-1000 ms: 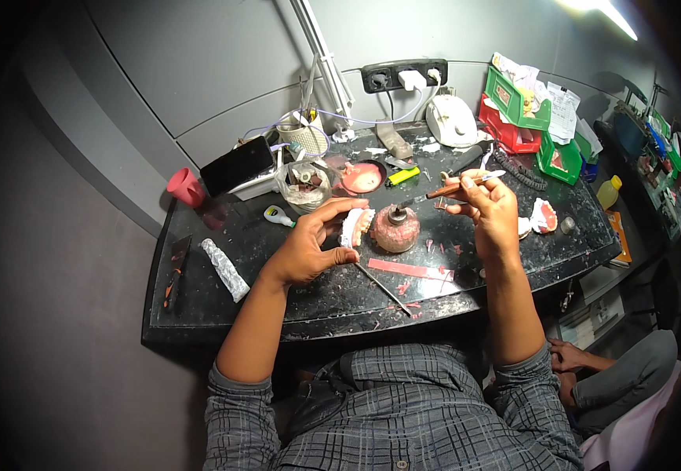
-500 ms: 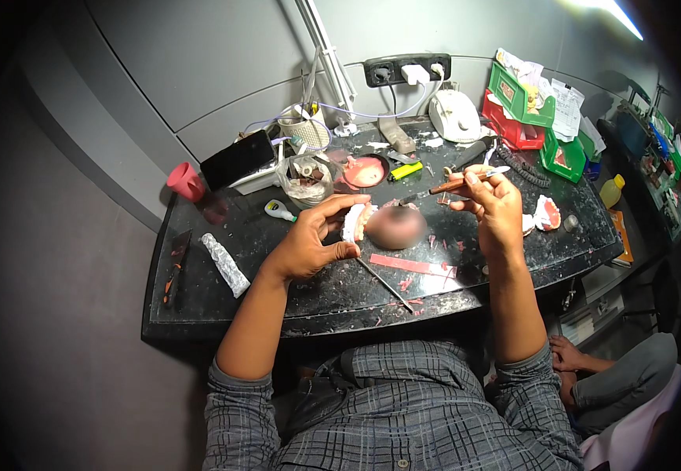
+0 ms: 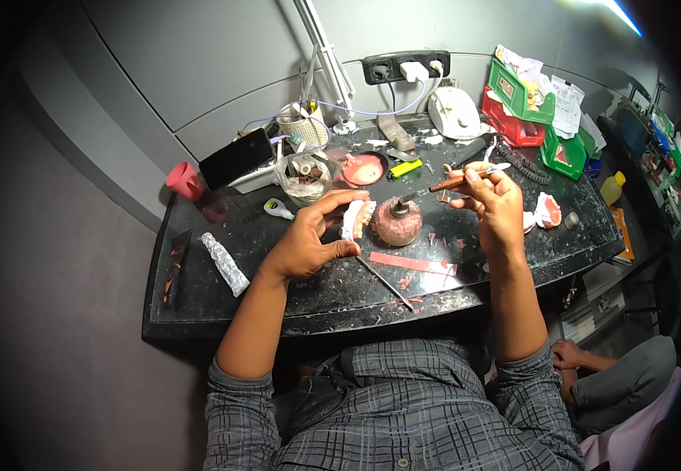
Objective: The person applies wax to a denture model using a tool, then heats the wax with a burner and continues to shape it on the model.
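Plaster dental model (image 3: 355, 220), white & pinkish — ctr of frame, gripped in bare L hand (image 3: 307, 243); bare R hand (image 3: 497, 206) pinches brown-handled metal tool (image 3: 452, 184), tip by top of round, pink-speckled burner (image 3: 398, 228).

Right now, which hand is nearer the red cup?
Left. The left hand, holding the cast, is right of the red cup and closer to the person; the right hand, holding the tool, is much farther right, beyond the burner.
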`<state>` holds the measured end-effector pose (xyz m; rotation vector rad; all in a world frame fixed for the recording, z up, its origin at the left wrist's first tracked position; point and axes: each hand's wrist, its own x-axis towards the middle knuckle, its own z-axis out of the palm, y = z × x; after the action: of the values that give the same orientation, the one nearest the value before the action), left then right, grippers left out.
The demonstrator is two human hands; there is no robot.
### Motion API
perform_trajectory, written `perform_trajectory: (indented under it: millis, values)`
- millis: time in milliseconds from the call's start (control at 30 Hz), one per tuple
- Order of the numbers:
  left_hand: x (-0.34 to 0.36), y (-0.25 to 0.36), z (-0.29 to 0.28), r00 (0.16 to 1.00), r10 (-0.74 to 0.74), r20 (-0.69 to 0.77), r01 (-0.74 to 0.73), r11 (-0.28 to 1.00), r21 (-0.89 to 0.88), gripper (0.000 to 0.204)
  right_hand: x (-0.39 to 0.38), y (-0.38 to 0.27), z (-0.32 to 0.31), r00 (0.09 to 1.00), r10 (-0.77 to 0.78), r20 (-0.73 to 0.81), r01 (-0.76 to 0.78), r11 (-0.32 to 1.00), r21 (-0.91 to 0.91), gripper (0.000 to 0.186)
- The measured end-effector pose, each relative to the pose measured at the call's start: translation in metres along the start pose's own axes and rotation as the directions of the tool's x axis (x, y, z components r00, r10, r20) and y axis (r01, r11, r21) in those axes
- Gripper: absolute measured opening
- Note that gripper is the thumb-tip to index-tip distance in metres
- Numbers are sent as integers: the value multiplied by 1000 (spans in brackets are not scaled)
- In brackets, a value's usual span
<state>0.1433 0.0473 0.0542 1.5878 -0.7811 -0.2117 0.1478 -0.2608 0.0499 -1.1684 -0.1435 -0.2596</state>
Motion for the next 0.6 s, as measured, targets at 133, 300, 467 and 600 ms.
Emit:
perform_trajectory:
  millis: [133,300,467,600]
  values:
    - [1,1,4,999,43,-32,-39,993,108,80,0,-1,0,1000,1,-3,-1,1000,5,16]
    - [3,5,9,983,181,-14,-151,858,491,74,0,0,0,1000,4,2,-4,1000,6,15]
    - [4,10,15,980,191,-47,-136,830,541,71,-1,-1,0,1000,1,4,-1,1000,11,15]
    - [3,11,16,980,191,-60,-123,811,572,74,-1,-1,0,1000,4,3,-4,1000,-2,15]
